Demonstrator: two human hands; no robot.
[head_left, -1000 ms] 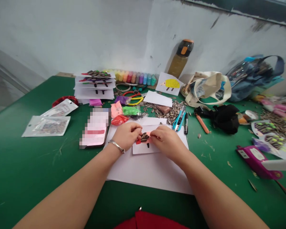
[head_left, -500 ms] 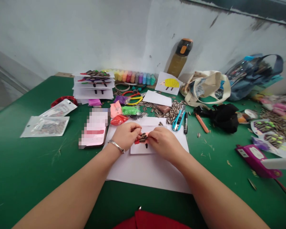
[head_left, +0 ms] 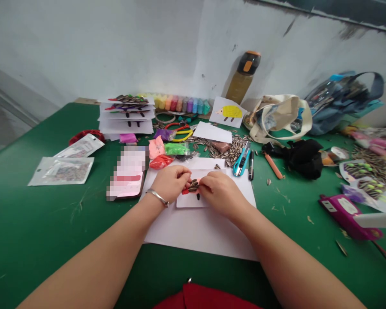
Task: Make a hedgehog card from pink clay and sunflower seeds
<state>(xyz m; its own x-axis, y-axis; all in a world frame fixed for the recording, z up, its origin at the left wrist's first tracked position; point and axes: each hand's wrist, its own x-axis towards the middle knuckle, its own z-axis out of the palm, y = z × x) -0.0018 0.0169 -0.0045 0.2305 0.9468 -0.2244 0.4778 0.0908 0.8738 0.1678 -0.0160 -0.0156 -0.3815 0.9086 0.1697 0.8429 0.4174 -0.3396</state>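
At the right hand (head_left: 223, 191), the grip has thumb and fingers bunched together; I can't tell from here whether a seed is pinched inside. The left hand's (head_left: 172, 182) grip is curled, fingertips close to one another, and I can't make out whether anything is clamped there either.

Directly between the two grips lies the small cluster of striped seeds (head_left: 193, 186), on the white card (head_left: 186, 202). This is the relation I judge matters most: the cluster sits left of the right grip and right of the left one, with neither hand clearly nearer. The seeds' long axes run mostly side to side, slightly raised toward the right, so they point roughly from one hand to the other.

Red clay (head_left: 185, 192) shows at the cluster's left end, a black mark (head_left: 198, 197) just below it. Under the card I see a larger white sheet (head_left: 199, 231) on the green worktop (head_left: 67, 231). Farther out, a blue cutter (head_left: 241, 162) and a dark pen (head_left: 251, 166) lie beyond the right hand, near the loose seed pile (head_left: 235, 151); a phone (head_left: 128, 171) lies left of the left hand.
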